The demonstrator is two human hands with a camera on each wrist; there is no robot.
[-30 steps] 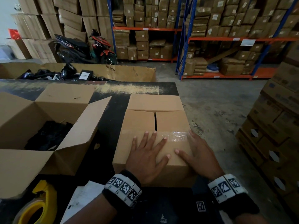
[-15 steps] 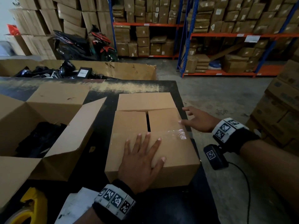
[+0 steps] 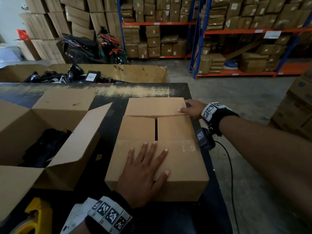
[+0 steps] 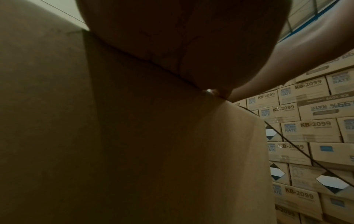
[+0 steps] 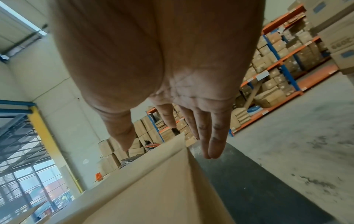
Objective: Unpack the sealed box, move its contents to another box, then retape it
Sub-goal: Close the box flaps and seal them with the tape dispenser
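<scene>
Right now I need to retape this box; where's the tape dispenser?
In the head view the yellow tape dispenser sits at the bottom-left corner on the black table, near the open box, left of the left hand.

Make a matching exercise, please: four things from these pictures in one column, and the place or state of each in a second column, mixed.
Things:
1. left hand
2. right hand
3. tape dispenser
4. open box

Places or states:
a. yellow, at the near left corner of the table
b. flat on the near flap of the small box
c. at the far right corner of the small box, on the far flap
d. flaps up, dark items inside

Pairs: 1-b, 2-c, 3-a, 4-d
</scene>
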